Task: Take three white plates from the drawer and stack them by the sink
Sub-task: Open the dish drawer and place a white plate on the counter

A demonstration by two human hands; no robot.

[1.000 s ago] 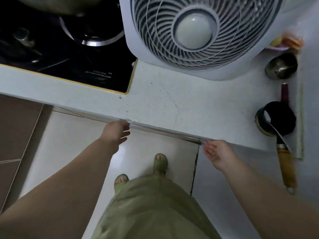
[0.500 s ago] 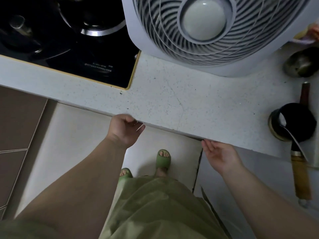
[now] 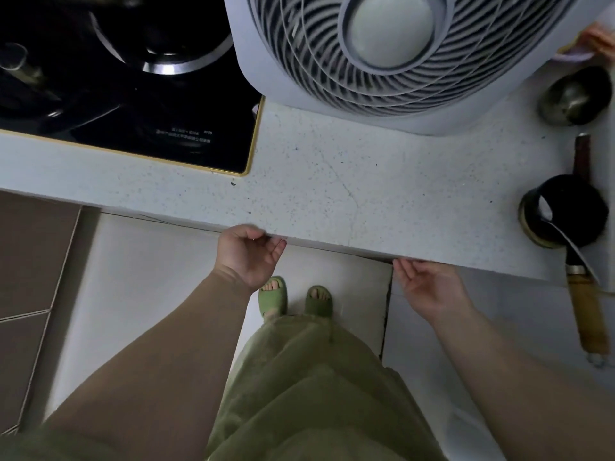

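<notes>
No white plates and no open drawer show in the head view. My left hand [image 3: 248, 252] is palm up just below the front edge of the speckled white counter [image 3: 349, 194], fingers loosely curled and holding nothing. My right hand [image 3: 429, 287] is also palm up, with straight fingers whose tips reach the counter's underside at a dark gap [image 3: 387, 294]. A thin dark line [image 3: 173, 220] runs under the counter edge left of my left hand. What lies beneath the counter is hidden.
A black hob [image 3: 133, 94] fills the counter's left. A white fan [image 3: 382, 51] stands at the back. On the right are a metal bowl [image 3: 574, 96], a black pot [image 3: 562, 211] with a ladle, and a wooden handle [image 3: 587, 314]. My green sandals [image 3: 294, 299] stand on pale floor.
A thin strip seen under the counter edge between my hands a second ago is hidden now. My left hand turned palm up and curled its fingers. My right hand stayed at the edge.
</notes>
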